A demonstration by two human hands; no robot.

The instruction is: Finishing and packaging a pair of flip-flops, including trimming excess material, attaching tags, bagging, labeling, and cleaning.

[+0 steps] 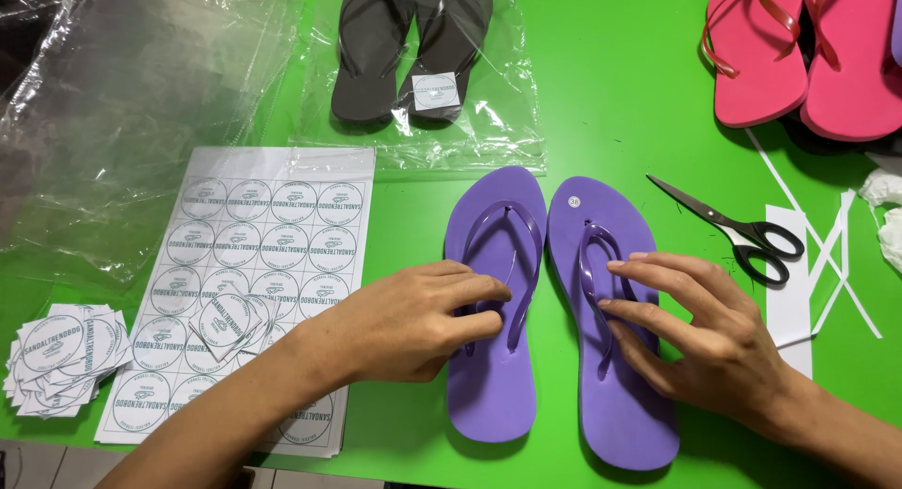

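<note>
Two purple flip-flops lie side by side on the green table [601,94], toes pointing away. My left hand [413,320] rests on the left flip-flop [489,386], fingers curled at its purple strap. My right hand [705,334] lies on the right flip-flop [611,414], fingers spread, fingertips touching that sandal's strap. Neither hand lifts a sandal off the table.
A sheet of round printed stickers [254,254] lies to the left, with a pile of cut square stickers [61,357] beside it. A bagged pair of black flip-flops [409,47] sits at the back. Black-handled scissors [738,228], white paper strips [817,273], pink flip-flops [799,57] and clear bags [113,104] surround the work.
</note>
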